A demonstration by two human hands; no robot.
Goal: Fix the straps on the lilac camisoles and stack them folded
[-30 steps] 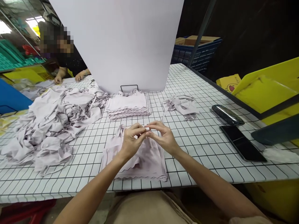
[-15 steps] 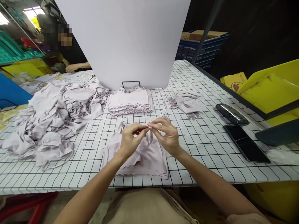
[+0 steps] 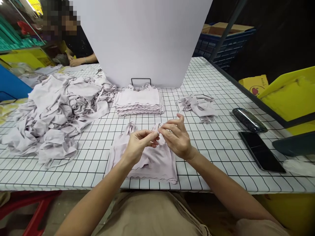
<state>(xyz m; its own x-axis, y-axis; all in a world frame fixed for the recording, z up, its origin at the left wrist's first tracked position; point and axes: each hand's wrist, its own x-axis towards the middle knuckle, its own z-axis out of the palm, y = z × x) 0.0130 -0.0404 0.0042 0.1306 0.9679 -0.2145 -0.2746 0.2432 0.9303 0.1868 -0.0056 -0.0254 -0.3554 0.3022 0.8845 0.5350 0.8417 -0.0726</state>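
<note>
A pale pinkish-grey camisole [image 3: 154, 160] with thin straps and wavy edges lies on top of similar flat pieces in front of me. Above its upper edge, my left hand [image 3: 139, 144] pinches a thin strap between thumb and forefinger. My right hand [image 3: 178, 137] meets it fingertip to fingertip from the right, its fingers drawn together and one finger raised. What the right fingertips hold is too small and hidden to make out. Behind them lies a neat stack of the same garments [image 3: 139, 100].
A large loose heap of garments [image 3: 56, 114] covers the left; a small bunch [image 3: 198, 106] lies right. A phone [image 3: 261, 152] and a dark glossy case [image 3: 249, 120] sit near the right edge. A white board [image 3: 142, 42] stands behind the stack. Another person's hand [image 3: 76, 61] shows far left.
My right hand has turned, with one finger lifting away from the others. The fingertips of both hands stay together over the camisole. The view has shifted slightly.
</note>
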